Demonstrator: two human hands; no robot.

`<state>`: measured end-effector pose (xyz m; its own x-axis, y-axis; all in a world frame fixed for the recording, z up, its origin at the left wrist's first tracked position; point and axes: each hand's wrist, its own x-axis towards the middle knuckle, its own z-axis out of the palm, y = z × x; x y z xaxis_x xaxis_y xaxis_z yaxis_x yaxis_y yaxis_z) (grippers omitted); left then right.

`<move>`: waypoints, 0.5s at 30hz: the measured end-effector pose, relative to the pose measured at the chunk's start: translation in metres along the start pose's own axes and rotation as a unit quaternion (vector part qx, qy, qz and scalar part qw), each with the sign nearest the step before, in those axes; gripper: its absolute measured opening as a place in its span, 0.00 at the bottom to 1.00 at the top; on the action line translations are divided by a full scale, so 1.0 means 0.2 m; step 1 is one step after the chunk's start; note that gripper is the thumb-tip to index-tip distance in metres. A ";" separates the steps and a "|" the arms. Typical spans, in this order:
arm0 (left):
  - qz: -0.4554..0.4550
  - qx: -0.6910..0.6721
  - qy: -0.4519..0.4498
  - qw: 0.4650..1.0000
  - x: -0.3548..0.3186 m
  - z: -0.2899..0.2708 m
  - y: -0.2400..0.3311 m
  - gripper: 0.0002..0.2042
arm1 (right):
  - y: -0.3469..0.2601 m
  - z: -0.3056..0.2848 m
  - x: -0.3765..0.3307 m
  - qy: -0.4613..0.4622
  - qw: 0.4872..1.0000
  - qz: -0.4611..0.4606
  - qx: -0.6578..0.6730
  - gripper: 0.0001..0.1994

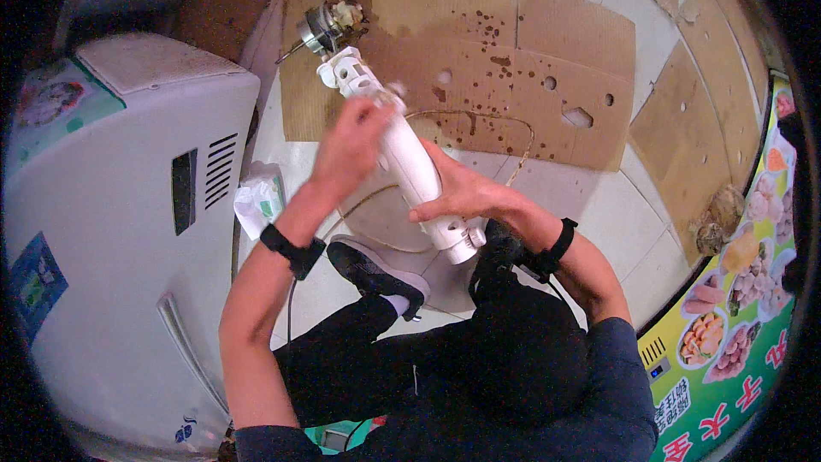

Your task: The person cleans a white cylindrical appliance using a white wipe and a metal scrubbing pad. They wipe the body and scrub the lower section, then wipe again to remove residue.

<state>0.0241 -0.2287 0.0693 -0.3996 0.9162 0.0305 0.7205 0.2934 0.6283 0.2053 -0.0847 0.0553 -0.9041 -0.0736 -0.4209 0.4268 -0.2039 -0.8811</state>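
A long white tube-shaped appliance body (409,162) slants across the middle, its near end above my shoes and its far end over the cardboard. Wrapped round its lower half is my right hand (457,190), thumb on top. My left hand (357,141) is closed and pressed against the upper part; a small pale thing at its fingertips is blurred, and I cannot make out what it is. Beyond the tube's far end lies a round metal motor-like part (332,27) with a dirty, yellowish fitting.
Stained cardboard (556,60) with holes covers the tiles ahead. A thin cable (496,115) loops across it. At left stands a white chest-like appliance (128,205), a white-and-green soft packet (259,203) beside it. A cabinet with food pictures (727,325) borders the right.
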 end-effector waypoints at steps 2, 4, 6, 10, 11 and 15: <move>-0.013 0.000 0.009 1.000 0.02 -0.04 0.01 0.12 | -0.03 0.00 0.00 -0.002 0.987 0.041 0.155 0.52; 0.167 -0.007 -0.016 0.986 -0.04 -0.06 0.18 0.13 | -0.06 0.00 0.00 -0.023 0.945 0.122 0.304 0.45; 0.104 -0.003 -0.091 0.990 -0.08 -0.09 0.29 0.14 | -0.09 0.00 0.02 -0.028 0.911 0.126 0.391 0.48; -0.036 0.029 0.016 0.999 0.08 -0.14 0.14 0.12 | -0.11 0.04 0.05 -0.024 0.933 0.163 0.321 0.57; 0.033 0.052 -0.012 0.998 0.03 -0.12 0.16 0.11 | -0.11 0.04 0.05 -0.018 0.930 0.165 0.329 0.57; 0.189 -0.028 -0.097 0.977 -0.23 -0.07 0.37 0.09 | -0.14 0.05 0.06 -0.022 0.943 0.148 0.299 0.57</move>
<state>0.0874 -0.2532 0.1258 0.0079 0.9923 0.1236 0.7609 -0.0862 0.6431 0.1825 -0.0897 0.0770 -0.7530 -0.2506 -0.6084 0.5840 -0.6806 -0.4424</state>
